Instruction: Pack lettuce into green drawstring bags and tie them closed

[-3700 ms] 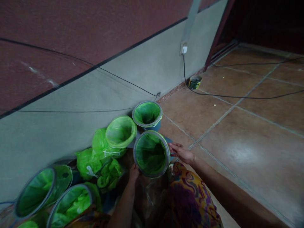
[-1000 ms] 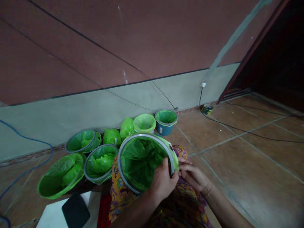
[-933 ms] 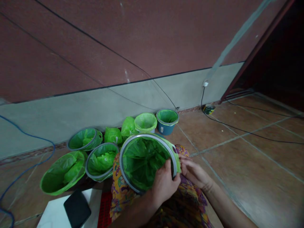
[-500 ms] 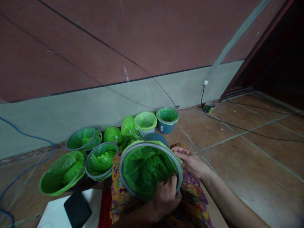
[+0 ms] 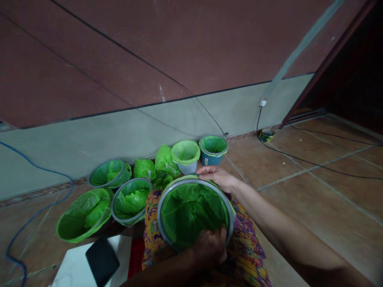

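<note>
On my lap rests a round bin (image 5: pixel 194 213) lined with a green plastic bag and ringed by a grey hoop. My left hand (image 5: pixel 211 247) is closed over the near rim, fingers curled onto the hoop. My right hand (image 5: pixel 217 175) lies along the far rim, fingers bent over its edge. My patterned skirt (image 5: pixel 245 251) shows beneath the bin.
Several more green-lined bins (image 5: pixel 130 197) and tied green bags (image 5: pixel 145 168) stand along the grey wall (image 5: pixel 89 135). A blue bin (image 5: pixel 213 149) is furthest right. A black phone (image 5: pixel 101 261) lies on a white board. Cables cross the brown tiled floor (image 5: pixel 314 187); a small tin (image 5: pixel 266 135) sits by the wall.
The bin came up from the floor onto my lap. In the last second my right hand slid round from the right side to the far rim, and my left hand shifted down the near rim.
</note>
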Demonstrator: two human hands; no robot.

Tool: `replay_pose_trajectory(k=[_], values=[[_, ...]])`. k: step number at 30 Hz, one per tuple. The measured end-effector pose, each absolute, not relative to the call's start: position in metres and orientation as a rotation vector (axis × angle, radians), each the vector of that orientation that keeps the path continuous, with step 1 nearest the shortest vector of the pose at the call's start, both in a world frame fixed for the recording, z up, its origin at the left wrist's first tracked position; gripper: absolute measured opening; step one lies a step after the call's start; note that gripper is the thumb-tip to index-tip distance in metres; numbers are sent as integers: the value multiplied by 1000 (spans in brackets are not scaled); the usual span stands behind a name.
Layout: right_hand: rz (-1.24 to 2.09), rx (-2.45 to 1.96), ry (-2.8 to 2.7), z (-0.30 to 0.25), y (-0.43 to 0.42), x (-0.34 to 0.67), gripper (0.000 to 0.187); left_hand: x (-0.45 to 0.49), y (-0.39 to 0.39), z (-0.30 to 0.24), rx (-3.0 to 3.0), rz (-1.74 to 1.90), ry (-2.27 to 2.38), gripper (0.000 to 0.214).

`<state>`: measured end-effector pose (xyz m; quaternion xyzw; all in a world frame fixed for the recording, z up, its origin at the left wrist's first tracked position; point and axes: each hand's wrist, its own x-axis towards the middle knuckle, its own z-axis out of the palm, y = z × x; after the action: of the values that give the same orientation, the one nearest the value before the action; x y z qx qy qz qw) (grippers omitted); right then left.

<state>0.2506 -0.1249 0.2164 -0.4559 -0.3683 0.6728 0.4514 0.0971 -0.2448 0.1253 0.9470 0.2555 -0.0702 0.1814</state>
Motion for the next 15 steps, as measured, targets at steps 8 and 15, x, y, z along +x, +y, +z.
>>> replay_pose_trajectory(k=[8,15], values=[[1714,-1177,-1247,226,-91,231,29,101,-249,136,2615,-163,773,65],[1727,-1191,-1216,224,-93,233,33,39,-185,210,2089,879,1369,38]])
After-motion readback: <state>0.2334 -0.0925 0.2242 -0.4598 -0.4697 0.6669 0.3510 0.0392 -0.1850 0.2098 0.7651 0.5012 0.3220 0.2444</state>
